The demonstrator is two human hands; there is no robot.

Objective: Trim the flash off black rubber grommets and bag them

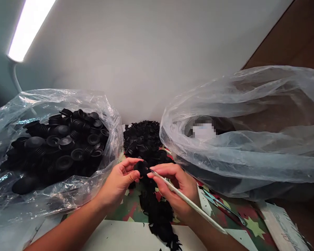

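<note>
My left hand (120, 179) pinches a small black ribbed rubber plug (139, 168) between thumb and fingers. In my right hand (176, 184) is a thin white stick-like tool (192, 205), held like a pen. Its dark tip is at the plug's right side; whether it touches is too small to tell. Beneath both hands runs a strip of black rubber scraps (157, 212). To the left, a clear plastic bag (113, 122) holds many similar black ribbed plugs (65, 143).
Behind the hands rises a heap of black pieces (142, 136). A second clear plastic bag (238, 164) lies open at right. Scissors (219, 204) and a marked whitish block (281, 223) lie on the star-patterned table cover (128, 211). A lamp (31, 28) shines at upper left.
</note>
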